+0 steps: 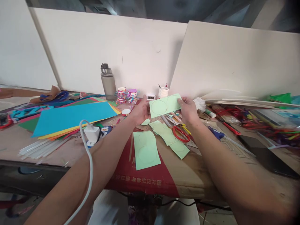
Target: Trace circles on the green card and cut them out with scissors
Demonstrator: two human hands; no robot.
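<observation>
A light green paper strip (173, 104) with a drawn circle is raised over the table. My right hand (188, 110) pinches its right end, thumb on the front face. At its left edge is my left hand (141, 112), thumb raised off the paper and apart from the fingers; the fingertips reach the edge, partly hidden. Below lies another green sheet (147, 151) marked with circles. More green pieces (179, 149) overlap to its right, beside red-handled scissors (181, 134). A small green scrap (145, 122) rests under my left hand.
Coloured sheets (75, 117) and translucent sticks (44, 147) lie left. A white cable (90, 175) with a plug (92, 132) crosses near my left forearm. Behind stand a bottle (108, 84), decorated cups (122, 95) and a white cup (163, 92). A glue gun (215, 132) and dark flat slab (267, 156) lie right.
</observation>
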